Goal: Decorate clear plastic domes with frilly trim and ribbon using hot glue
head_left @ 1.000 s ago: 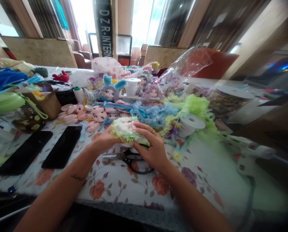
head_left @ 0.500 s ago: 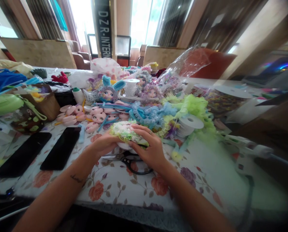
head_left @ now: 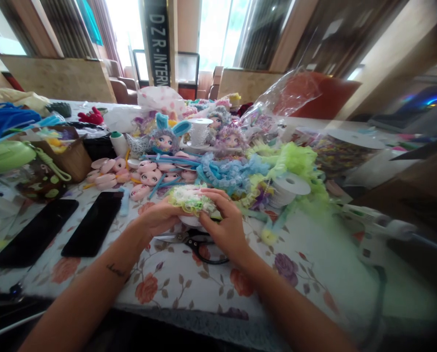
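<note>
Between my two hands is a round piece covered in white, green and yellow lace ruffles [head_left: 189,198], with a pale underside. My left hand [head_left: 163,215] grips its left edge. On the other side, my right hand [head_left: 224,217] holds the right edge, thumb below and fingers curled over the top. Just beneath the hands lie black-handled scissors [head_left: 204,252] on the flowered tablecloth [head_left: 174,293]. Several pink doll faces [head_left: 148,177] lie beyond the left hand. Blue ruffled lace [head_left: 222,173] is heaped behind the right hand.
Two black phones [head_left: 92,225] lie at left. A white spool [head_left: 290,188] and lime-green tulle [head_left: 299,159] are at right, with a glue gun [head_left: 376,230] farther right. Finished-looking dolls, including one with blue bunny ears [head_left: 163,139], stand at the back.
My right hand has shifted slightly on the ruffled piece, its fingers drawn back to the right, so more of the lace top shows. My left hand stays nearly still.
</note>
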### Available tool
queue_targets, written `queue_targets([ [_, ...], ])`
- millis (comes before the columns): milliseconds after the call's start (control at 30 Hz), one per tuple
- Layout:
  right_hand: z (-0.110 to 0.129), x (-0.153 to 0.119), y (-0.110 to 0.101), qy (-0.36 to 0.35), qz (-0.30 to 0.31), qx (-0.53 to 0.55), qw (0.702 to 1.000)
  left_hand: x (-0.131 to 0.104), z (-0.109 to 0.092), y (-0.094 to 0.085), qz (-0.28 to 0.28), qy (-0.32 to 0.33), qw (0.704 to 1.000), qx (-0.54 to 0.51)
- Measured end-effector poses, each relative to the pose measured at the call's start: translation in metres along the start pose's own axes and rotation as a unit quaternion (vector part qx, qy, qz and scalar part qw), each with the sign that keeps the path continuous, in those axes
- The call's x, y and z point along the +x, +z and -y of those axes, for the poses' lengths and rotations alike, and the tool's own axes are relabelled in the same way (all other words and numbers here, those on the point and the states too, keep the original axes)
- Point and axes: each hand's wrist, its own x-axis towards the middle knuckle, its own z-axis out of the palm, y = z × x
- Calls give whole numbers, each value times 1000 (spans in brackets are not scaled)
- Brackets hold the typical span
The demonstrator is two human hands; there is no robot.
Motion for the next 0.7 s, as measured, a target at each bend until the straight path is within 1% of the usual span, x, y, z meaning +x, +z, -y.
queue_targets([
  [200,0,-2,2,25,-7,15,1000,-2,-2,2,20,9,999,49],
  [300,-2,-3,1,24,4,16,1000,-2,-2,2,5,23,998,61],
  [567,-3,-2,-4,-20,50,17,998,-2,-1,0,-12,47,997,63],
  [700,-2,-1,-5,-36,52,24,998,0,2,-4,-16,76,994,72],
])
